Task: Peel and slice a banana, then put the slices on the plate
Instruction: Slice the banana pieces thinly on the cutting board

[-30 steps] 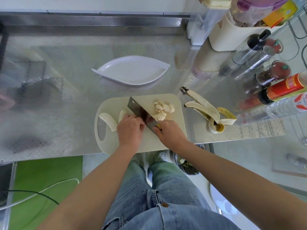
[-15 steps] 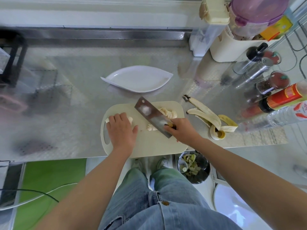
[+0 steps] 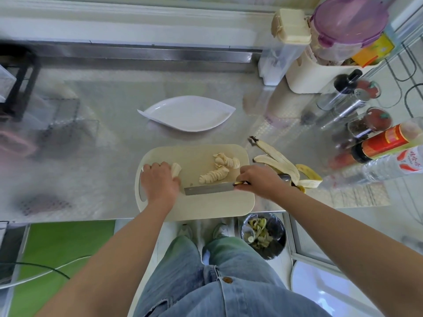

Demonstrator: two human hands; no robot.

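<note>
Cream plastic cutting board point(image 3: 194, 207) lies at the steel counter's point(image 3: 91, 156) near edge. On its left end the left hand point(image 3: 159, 183) curls over the uncut banana piece point(image 3: 176, 169). The right hand point(image 3: 258, 180) grips the handle of the cleaver point(image 3: 209, 188), whose blade lies across the board. Cut slices point(image 3: 219, 168) sit just beyond the blade. The white leaf-shaped plate point(image 3: 187, 113) stands apart behind the board, and the peel point(image 3: 281, 163) lies to the board's right.

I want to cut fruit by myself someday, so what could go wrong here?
The knife in the right hand points at the left hand holding the banana piece; a slip could nick a finger. The cutting board seems to stick out past the counter edge, so hard pressing might tip it and spill the slices.
</note>
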